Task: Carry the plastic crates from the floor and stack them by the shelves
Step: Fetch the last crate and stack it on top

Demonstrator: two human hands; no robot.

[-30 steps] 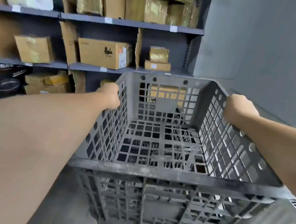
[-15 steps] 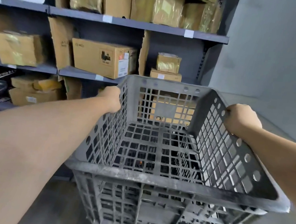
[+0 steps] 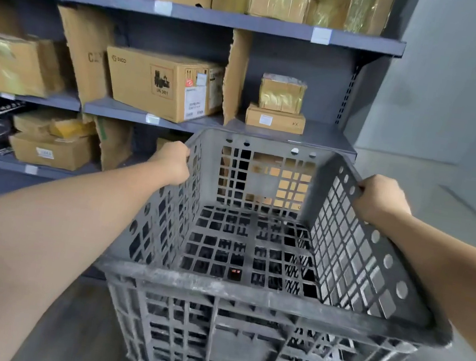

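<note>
Shelves (image 3: 222, 17): grey metal shelving fills the view ahead of me, several levels packed with cardboard boxes, white tags on the front edges.
Wall (image 3: 460, 88): plain pale grey, to the right of the shelving's right-hand upright.
Crate (image 3: 261, 292): a dark grey plastic crate with lattice walls and floor, empty, held up in front of me in both hands. Its far rim sits level with the front edge of the middle shelf, near that shelf's right end. Whether its base rests on anything I cannot tell.
Large box (image 3: 164, 84): a brown carton with printed labels, on the middle shelf, left of an upright cardboard divider.
Small boxes (image 3: 278, 108): a tape-wrapped parcel stacked on a flat carton, near the right end of the middle shelf, just beyond the crate's far rim.
Left hand (image 3: 172, 162): closed around the top rim of the crate's left wall, near the far corner, arm stretched out.
Right hand (image 3: 379, 197): closed around the top rim of the crate's right wall, near the far corner.
</note>
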